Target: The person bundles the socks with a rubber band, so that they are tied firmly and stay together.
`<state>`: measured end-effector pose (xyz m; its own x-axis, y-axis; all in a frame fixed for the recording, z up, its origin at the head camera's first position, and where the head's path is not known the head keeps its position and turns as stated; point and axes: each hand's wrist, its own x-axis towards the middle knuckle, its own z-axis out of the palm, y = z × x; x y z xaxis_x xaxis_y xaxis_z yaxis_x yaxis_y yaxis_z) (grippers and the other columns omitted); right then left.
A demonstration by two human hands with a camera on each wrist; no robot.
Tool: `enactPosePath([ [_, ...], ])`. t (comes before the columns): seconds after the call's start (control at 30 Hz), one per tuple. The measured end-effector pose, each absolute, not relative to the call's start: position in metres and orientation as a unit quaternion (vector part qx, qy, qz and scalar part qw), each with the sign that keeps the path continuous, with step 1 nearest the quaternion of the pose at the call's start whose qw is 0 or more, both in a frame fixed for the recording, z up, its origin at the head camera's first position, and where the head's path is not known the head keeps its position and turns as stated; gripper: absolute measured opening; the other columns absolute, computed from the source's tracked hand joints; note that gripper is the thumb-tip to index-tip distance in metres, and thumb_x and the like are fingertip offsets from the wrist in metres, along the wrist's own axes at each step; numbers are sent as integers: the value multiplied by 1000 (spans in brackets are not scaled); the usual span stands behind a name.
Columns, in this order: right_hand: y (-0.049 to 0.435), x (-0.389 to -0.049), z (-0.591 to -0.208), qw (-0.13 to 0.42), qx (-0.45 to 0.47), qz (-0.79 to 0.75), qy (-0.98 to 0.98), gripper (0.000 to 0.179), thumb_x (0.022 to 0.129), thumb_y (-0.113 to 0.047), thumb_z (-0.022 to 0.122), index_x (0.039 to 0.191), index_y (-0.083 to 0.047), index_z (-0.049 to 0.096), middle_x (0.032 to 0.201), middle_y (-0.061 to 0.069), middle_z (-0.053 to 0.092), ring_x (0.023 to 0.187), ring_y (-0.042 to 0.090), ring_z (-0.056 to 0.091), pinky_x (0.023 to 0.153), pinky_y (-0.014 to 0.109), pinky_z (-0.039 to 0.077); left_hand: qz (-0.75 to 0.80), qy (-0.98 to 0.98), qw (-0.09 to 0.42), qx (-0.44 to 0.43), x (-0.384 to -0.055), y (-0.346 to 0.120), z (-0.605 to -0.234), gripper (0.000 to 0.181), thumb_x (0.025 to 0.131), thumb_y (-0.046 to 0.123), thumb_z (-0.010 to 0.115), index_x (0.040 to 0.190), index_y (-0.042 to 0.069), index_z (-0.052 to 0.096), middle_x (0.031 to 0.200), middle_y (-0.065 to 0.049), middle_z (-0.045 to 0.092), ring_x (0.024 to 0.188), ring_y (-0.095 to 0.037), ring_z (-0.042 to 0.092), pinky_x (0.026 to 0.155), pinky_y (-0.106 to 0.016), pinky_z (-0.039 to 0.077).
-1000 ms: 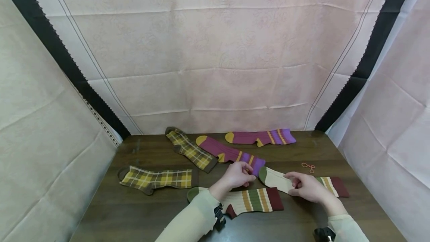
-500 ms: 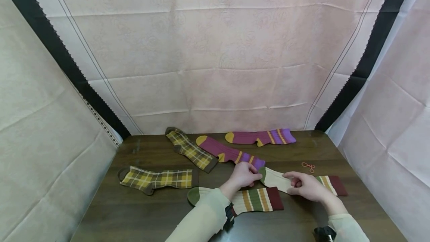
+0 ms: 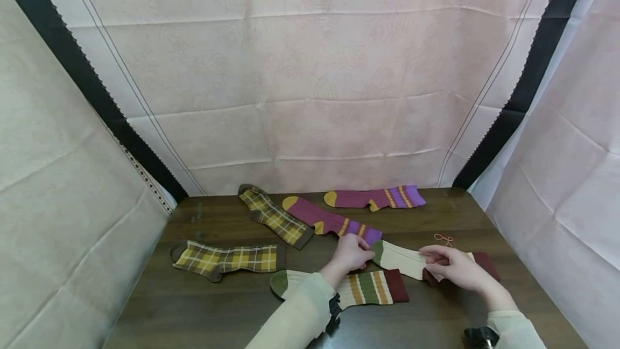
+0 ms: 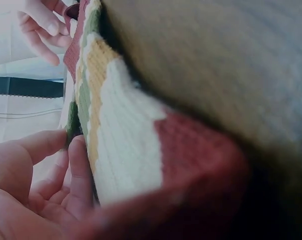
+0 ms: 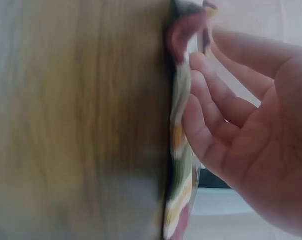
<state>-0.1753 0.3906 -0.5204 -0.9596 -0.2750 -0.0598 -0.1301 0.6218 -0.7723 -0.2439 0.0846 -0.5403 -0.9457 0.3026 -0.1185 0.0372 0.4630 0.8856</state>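
Toe pinched, the far cream sock [image 3: 404, 260] lies flat toward the right edge of the table [image 3: 160, 306] in the head view, its maroon cuff pointing at that edge. The left hand [image 3: 350, 255] grasps the green toe; the right hand [image 3: 455, 269] is over the leg, fingers loosely bent, clasping nothing. The near cream sock [image 3: 368, 290] lies closer to the near edge. The near plaid sock [image 3: 242, 258] is toward the left edge; the far plaid sock [image 3: 278, 220], near purple sock [image 3: 334, 218] and far purple sock [image 3: 351, 199] lie toward the far edge, and the red cord [image 3: 448, 240] near the right.

In the left wrist view, thumb and forefinger close on the green toe, beyond the near cream sock.

In the right wrist view, partly blurred, the fingertips lie against the knit, thumb apart; I cannot tell how hard they press.

The knit looks light, soft and limp, neither slippery nor fragile. Light pinches at toe and cuff should suit; gripping the middle would likely bunch it.
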Motion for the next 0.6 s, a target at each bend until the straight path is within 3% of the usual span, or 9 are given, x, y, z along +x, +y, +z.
enactPosePath([
  [0.13, 408, -173, -522, 52, -79, -386, 918, 39, 100, -11, 76, 135, 3, 67, 116, 15, 75, 103, 27, 72, 77, 28, 58, 515, 844, 123, 91, -243, 84, -542, 11, 93, 9, 82, 84, 11, 75, 73, 4, 66, 50, -10, 63, 53, -24, 54],
  [0.33, 444, -167, -524, -10, -7, -335, 942, 45, 98, -13, 79, 136, 7, 65, 128, 29, 70, 111, 42, 71, 77, 29, 56, 516, 845, 110, 88, -241, 84, -544, 14, 93, 7, 81, 82, 11, 73, 66, 3, 66, 50, -11, 64, 53, -24, 54],
  [0.47, 469, -162, -523, -24, 59, -303, 951, 57, 98, -21, 80, 138, 13, 58, 132, 39, 63, 117, 54, 65, 86, 46, 57, 515, 846, 112, 83, -240, 85, -544, 14, 93, 8, 82, 82, 11, 72, 67, 3, 66, 51, -11, 64, 55, -24, 54],
  [0.6, 486, -156, -526, 8, 120, -292, 949, 74, 97, -34, 80, 139, 19, 50, 133, 44, 57, 122, 61, 56, 96, 66, 47, 513, 847, 114, 79, -239, 87, -544, 13, 92, 8, 82, 83, 11, 72, 69, 3, 66, 52, -10, 64, 56, -24, 54],
])
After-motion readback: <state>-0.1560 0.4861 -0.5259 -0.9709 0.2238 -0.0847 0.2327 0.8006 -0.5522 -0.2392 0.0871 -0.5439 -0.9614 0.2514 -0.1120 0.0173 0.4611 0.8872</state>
